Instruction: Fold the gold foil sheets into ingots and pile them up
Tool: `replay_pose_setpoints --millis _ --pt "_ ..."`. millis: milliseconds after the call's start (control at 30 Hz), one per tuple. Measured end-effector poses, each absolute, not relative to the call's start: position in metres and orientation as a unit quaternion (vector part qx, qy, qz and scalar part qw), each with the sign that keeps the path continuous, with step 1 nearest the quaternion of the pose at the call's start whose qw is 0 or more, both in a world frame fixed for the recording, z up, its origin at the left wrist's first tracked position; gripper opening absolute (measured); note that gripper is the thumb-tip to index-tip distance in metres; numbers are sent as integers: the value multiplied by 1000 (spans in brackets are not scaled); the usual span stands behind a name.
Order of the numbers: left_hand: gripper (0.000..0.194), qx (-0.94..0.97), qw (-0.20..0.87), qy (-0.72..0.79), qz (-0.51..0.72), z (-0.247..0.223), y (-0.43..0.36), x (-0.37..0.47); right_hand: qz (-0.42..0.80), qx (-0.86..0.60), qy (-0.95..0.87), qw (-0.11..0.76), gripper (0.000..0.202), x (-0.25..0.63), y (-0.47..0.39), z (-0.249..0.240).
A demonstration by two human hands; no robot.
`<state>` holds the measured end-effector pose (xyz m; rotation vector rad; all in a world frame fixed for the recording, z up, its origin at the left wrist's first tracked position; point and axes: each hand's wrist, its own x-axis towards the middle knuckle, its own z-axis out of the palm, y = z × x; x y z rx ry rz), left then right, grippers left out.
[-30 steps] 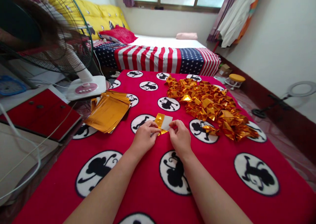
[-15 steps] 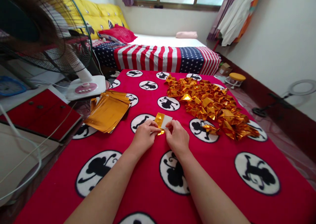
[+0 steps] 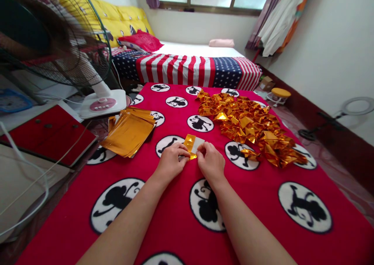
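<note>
A small, partly folded sheet of gold foil paper [image 3: 189, 141] lies on the red cloth [image 3: 251, 202] between my hands. Its left strip shows shiny gold, its right part the pale back, and a gold fold runs along the near edge. My left hand [image 3: 173, 158] pinches the near left corner with thumb and fingers. At the near right corner, my right hand [image 3: 210, 160] has its fingers closed on the paper; the fingertips partly hide that edge. To the left rests a stack of flat gold foil sheets [image 3: 128, 134]. Folded gold foil pieces [image 3: 245, 122] form a heap to the right.
A fan [image 3: 102, 101] stands at the left beside a red-fronted cabinet [image 3: 49, 134]. Beyond the cloth is a bed with a striped and starred cover [image 3: 181, 68]. A yellow-topped stool [image 3: 281, 92] and a ring-light stand [image 3: 336, 117] are on the floor at right.
The near gold fold of the paper has shifted slightly under my fingers. Both hands keep their grip in nearly the same place; the whole view has moved a little.
</note>
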<state>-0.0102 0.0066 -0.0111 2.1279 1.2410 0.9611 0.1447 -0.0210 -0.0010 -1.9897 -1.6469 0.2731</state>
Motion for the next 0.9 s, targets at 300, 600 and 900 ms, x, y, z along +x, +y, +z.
replay_pose_setpoints --millis 300,600,900 --pt "11 774 247 443 380 -11 6 -10 79 -754 -619 205 25 138 -12 3" --pt "11 783 249 456 342 -7 7 -11 90 -768 -606 185 25 136 -7 7" --pt "12 783 241 442 366 -10 3 -11 29 -742 -601 294 13 143 -4 -5"
